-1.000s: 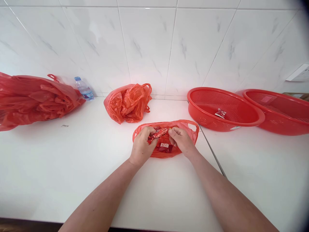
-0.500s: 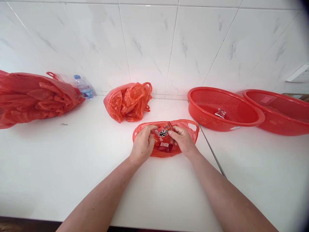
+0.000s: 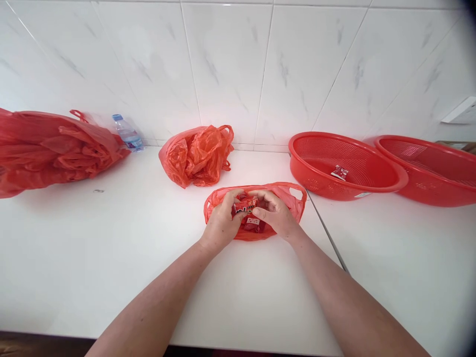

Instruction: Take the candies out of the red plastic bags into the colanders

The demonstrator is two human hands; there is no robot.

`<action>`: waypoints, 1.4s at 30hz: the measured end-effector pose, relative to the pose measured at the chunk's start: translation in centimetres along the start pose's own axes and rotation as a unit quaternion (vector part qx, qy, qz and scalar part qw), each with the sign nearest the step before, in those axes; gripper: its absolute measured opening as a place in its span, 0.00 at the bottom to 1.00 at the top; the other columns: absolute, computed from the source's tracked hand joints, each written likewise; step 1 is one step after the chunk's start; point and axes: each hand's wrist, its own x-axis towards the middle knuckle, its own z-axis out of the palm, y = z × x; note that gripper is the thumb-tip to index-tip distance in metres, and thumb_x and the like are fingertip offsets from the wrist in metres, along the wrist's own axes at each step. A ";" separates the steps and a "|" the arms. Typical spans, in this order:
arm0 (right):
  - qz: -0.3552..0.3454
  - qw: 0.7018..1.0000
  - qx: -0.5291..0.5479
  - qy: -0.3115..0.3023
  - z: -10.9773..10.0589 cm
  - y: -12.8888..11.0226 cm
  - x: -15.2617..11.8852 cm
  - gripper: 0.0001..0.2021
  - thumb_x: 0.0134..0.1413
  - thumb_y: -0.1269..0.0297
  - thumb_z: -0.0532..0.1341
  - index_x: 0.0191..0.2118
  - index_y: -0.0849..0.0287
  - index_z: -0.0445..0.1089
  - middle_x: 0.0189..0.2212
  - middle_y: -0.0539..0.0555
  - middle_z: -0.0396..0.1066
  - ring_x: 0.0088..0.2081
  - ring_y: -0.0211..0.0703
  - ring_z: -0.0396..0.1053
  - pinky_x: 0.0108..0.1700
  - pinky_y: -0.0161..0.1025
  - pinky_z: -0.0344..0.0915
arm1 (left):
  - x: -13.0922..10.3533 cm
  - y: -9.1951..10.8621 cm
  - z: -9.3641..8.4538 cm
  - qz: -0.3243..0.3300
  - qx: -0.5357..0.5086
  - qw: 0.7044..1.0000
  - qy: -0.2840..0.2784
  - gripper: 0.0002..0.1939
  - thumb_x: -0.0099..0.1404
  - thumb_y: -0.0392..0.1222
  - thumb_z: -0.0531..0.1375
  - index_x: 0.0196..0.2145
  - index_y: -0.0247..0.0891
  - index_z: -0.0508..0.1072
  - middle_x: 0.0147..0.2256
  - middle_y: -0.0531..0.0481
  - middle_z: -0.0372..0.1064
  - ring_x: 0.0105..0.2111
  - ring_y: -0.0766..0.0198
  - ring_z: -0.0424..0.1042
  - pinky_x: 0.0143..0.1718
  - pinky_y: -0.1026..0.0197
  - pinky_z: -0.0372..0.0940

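Above an open red plastic bag, my left hand grips a small red snack packet with dark and white lettering, its thumb on the near side. My right hand curls round the packet's right end, fingers behind and thumb in front. The packet is tipped so that its face shows as a narrow strip. Inside the bag, just below the held packet, lies another red packet with a white label. My fingers cover parts of the bag's contents.
A crumpled red bag sits by the tiled wall, with a water bottle and a large red bag farther left. Two red plastic baskets stand at right; the nearer basket holds a small packet. A seam crosses the white table.
The held packet has tilted from facing me to nearly edge-on and shifted slightly left. My left thumb has come onto it, and my right thumb has moved a little left and down.
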 end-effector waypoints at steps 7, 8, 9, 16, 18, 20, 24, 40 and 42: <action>-0.015 0.988 -0.133 0.073 -1.0 -0.4 0.0 0.12 0.55 0.53 0.57 0.36 0.55 0.70 0.33 0.51 0.71 0.34 0.41 0.67 0.37 0.39 0.64 | 0.3 -0.4 -0.6 0.012 0.058 0.997 0.057 0.23 0.60 0.35 0.58 0.53 0.45 0.61 0.43 0.49 0.69 0.43 0.58 0.70 0.42 0.56 0.66; 0.002 0.983 -0.168 0.067 -1.3 -0.4 0.0 0.12 0.54 0.52 0.58 0.33 0.56 0.69 0.30 0.50 0.70 0.32 0.40 0.66 0.34 0.38 0.63 | 0.4 -0.6 -0.7 0.010 0.070 0.995 0.071 0.22 0.60 0.36 0.58 0.53 0.45 0.61 0.43 0.49 0.70 0.42 0.58 0.70 0.42 0.56 0.66; 0.024 0.977 -0.208 0.048 -1.5 -0.4 0.0 0.13 0.52 0.51 0.60 0.31 0.56 0.68 0.27 0.49 0.69 0.29 0.39 0.65 0.32 0.38 0.62 | 0.5 -0.7 -0.9 0.010 0.081 0.993 0.082 0.21 0.61 0.36 0.58 0.52 0.44 0.62 0.43 0.49 0.70 0.42 0.59 0.71 0.43 0.56 0.66; 0.060 0.891 -0.444 -0.065 -0.9 0.2 0.1 0.14 0.38 0.54 0.67 0.22 0.57 0.65 0.24 0.49 0.68 0.26 0.38 0.62 0.25 0.36 0.51 | 0.8 -0.9 -1.5 0.023 0.124 0.987 0.104 0.16 0.61 0.35 0.56 0.48 0.43 0.63 0.43 0.50 0.70 0.39 0.61 0.71 0.42 0.57 0.67; 0.065 0.900 -0.426 -0.062 -0.9 0.3 0.2 0.12 0.39 0.57 0.67 0.21 0.57 0.64 0.24 0.49 0.68 0.26 0.38 0.63 0.25 0.36 0.52 | 0.8 -0.9 -1.5 0.030 0.128 0.987 0.095 0.16 0.62 0.36 0.56 0.48 0.43 0.63 0.44 0.49 0.70 0.41 0.60 0.71 0.42 0.56 0.67; 0.088 0.935 -0.334 -0.073 -1.5 0.2 0.2 0.11 0.41 0.56 0.66 0.24 0.57 0.66 0.25 0.49 0.69 0.27 0.38 0.63 0.26 0.35 0.54 | 0.7 -0.8 -1.3 0.035 0.130 0.987 0.086 0.15 0.62 0.37 0.56 0.47 0.42 0.63 0.44 0.48 0.70 0.42 0.58 0.71 0.43 0.55 0.67; 0.094 0.992 -0.057 -0.064 -3.4 0.1 0.3 0.13 0.45 0.54 0.65 0.30 0.58 0.68 0.28 0.49 0.69 0.28 0.36 0.64 0.30 0.34 0.58 | 0.6 -0.6 -0.9 0.040 0.135 0.988 0.057 0.13 0.61 0.36 0.57 0.44 0.41 0.64 0.41 0.48 0.71 0.41 0.58 0.72 0.41 0.56 0.68; 0.117 0.979 0.168 -0.017 -3.3 1.4 0.7 0.13 0.47 0.54 0.65 0.33 0.58 0.74 0.31 0.53 0.72 0.19 0.29 0.55 0.19 0.32 0.46 | 0.4 -0.9 0.2 0.150 0.115 0.982 0.001 0.19 0.63 0.34 0.56 0.52 0.41 0.65 0.50 0.45 0.67 0.52 0.57 0.66 0.51 0.51 0.65; 0.133 0.979 0.153 -0.029 -3.1 1.1 0.6 0.13 0.47 0.53 0.64 0.31 0.59 0.74 0.28 0.53 0.72 0.19 0.30 0.54 0.19 0.32 0.46 | 0.4 -0.6 -0.1 0.156 0.105 0.982 0.032 0.18 0.64 0.38 0.56 0.52 0.41 0.66 0.50 0.45 0.67 0.52 0.56 0.65 0.53 0.50 0.63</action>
